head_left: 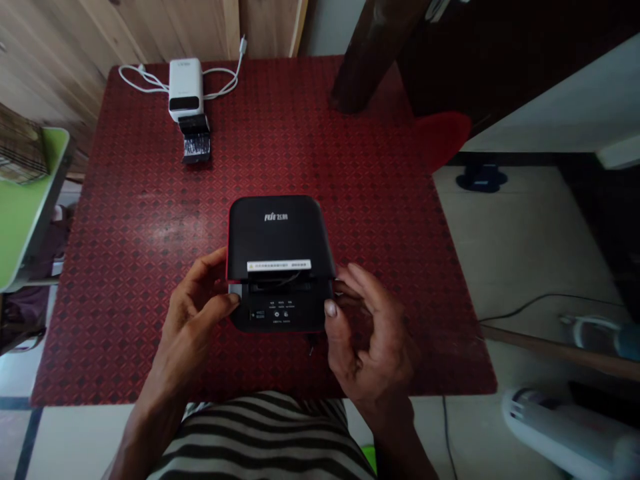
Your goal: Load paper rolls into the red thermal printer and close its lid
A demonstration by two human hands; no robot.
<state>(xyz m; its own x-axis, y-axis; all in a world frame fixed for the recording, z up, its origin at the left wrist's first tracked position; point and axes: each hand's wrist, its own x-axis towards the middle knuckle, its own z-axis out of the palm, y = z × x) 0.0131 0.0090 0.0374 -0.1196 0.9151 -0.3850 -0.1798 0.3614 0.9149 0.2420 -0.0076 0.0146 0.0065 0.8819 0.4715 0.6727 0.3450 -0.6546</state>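
Observation:
A black receipt printer (277, 233) with red side edges sits on the red table in front of me. Its lid carries pale lettering and a white label strip, and a dark gap shows between the lid and the front button panel (280, 313). My left hand (193, 310) grips the left side, thumb on the front corner and fingers partly hidden behind the edge. On the opposite side, my right hand (373, 327) holds the right front corner between its thumb and curled fingers. The fingertips there are partly hidden.
A white device (185, 87) with a looped white cable (227, 80) lies at the back left of the patterned table (125, 267), a shiny black piece (197, 145) at its front. A dark post (365, 60) rises at the back edge. A red stool (445, 137) stands at right.

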